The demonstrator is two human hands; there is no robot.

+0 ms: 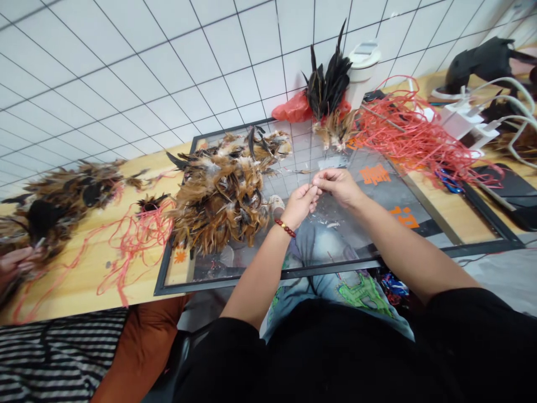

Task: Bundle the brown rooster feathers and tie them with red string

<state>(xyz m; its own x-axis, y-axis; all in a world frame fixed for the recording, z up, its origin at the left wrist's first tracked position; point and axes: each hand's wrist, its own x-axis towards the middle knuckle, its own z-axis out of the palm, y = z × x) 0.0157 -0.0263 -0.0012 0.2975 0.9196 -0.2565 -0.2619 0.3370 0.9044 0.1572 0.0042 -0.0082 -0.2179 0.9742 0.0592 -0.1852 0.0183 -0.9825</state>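
My left hand (300, 206) and my right hand (338, 186) meet fingertip to fingertip over the framed glass panel (268, 278). Both are closed in a pinch; what they hold is too small to make out, though a thin feather-like strand shows just behind the fingertips. A beaded bracelet (285, 227) circles my left wrist. Left of my hands lies a large pile of brown feathers (222, 196) on the glass. Beyond my right hand, a small bunch of light brown feathers (335, 130) lies below upright black feathers (328, 84).
Tangled red strings (411, 131) and blue-handled scissors (450, 182) lie at right, near white chargers (465, 120). A white-lidded container (364, 61) stands by the tiled wall. More strings (138, 235), feathers (71, 196) and another person's hand (19, 262) are at left.
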